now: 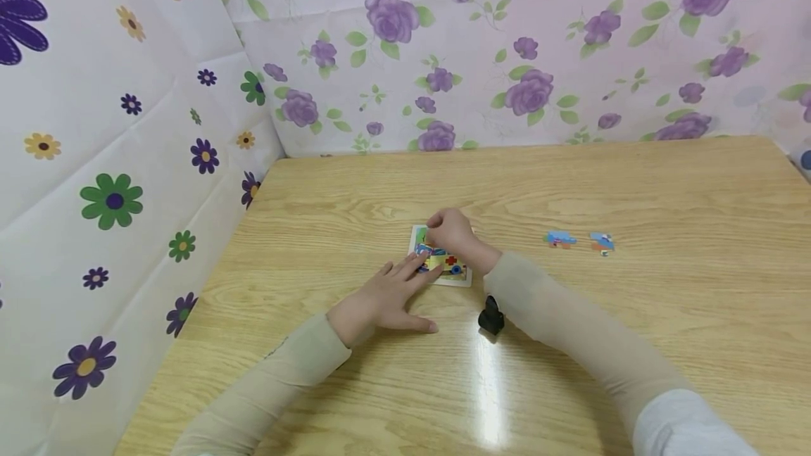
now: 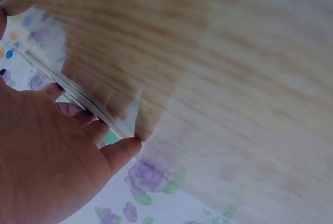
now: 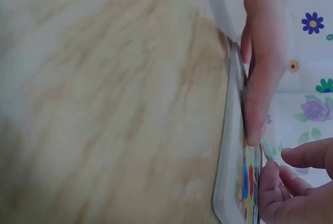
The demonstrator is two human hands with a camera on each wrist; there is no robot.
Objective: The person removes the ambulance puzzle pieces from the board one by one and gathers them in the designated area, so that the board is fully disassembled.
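A small jigsaw puzzle [image 1: 455,259] in a white-edged tray lies on the table, showing a yellow vehicle with a red cross. My left hand [image 1: 389,298] lies with fingers spread, its fingertips resting on the puzzle's lower left part. Above the puzzle's top part is my right hand [image 1: 455,234], its fingers bent. In the right wrist view, the fingers of the right hand [image 3: 299,180] hold a thin, tilted puzzle piece [image 3: 266,152], seen almost edge-on. The left wrist view shows the left hand [image 2: 57,156] beside the tray's edge [image 2: 78,95].
Loose puzzle pieces lie to the right on the wooden table [image 1: 633,329]: a blue one [image 1: 560,238] and a blue and orange group [image 1: 602,243]. A small black object [image 1: 491,317] is by the right sleeve. Flowered sheets [image 1: 405,55] hang behind and at left.
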